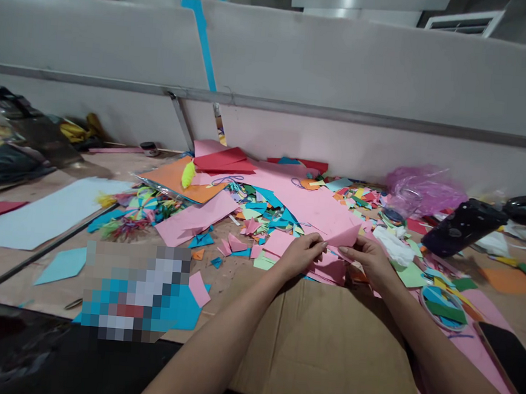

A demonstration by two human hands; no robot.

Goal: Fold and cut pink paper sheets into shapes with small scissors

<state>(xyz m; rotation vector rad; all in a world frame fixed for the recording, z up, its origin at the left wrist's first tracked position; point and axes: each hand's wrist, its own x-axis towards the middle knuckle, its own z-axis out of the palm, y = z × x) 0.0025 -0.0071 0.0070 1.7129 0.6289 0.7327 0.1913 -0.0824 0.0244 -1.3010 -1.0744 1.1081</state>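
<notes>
My left hand (300, 253) and my right hand (367, 257) meet over the middle of the table. Both pinch a small folded piece of pink paper (344, 235), its point sticking up between the fingertips. More folded pink pieces (332, 269) lie just under my hands. A sheet of brown cardboard (328, 348) covers the table in front of me, beneath my forearms.
Paper scraps of many colours (261, 218) litter the table. Large pink (308, 203), orange (177, 178), red (223, 159) and pale blue (43, 213) sheets lie further back. A purple plastic bag (423, 188) and a black object (463, 225) sit right; a tape roll (443, 305) lies near my right forearm.
</notes>
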